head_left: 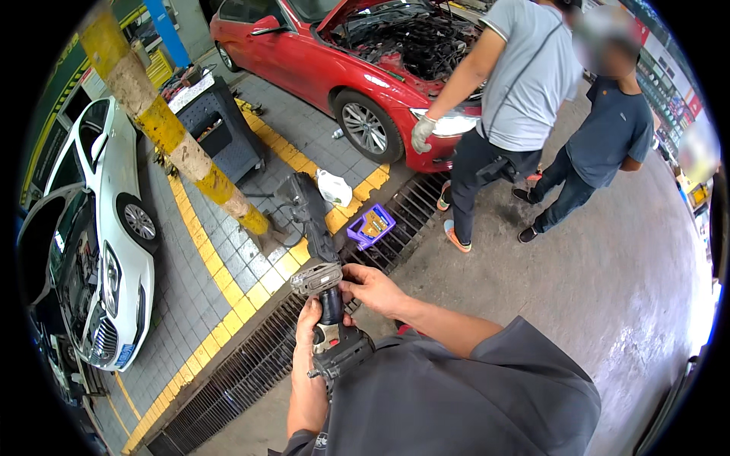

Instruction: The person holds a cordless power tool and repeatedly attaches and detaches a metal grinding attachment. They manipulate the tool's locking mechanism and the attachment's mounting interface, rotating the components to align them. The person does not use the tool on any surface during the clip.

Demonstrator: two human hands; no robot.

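In front of my chest is a dark cordless power tool, its battery-like block uppermost and its bulky body close to my shirt. Its exact kind is not plain. My left hand is closed around the grip from the left. From the right, my right hand has its fingers bent against the grip just under the block; some fingertips are hidden behind it. Just beyond the block, a long black object appears; whether it touches the tool I cannot tell.
A purple jug and a white bag-like item lie near the floor grate. A yellow-and-white pillar leans across the left. Two people stand beside a red car, its hood raised. A white car is at left.
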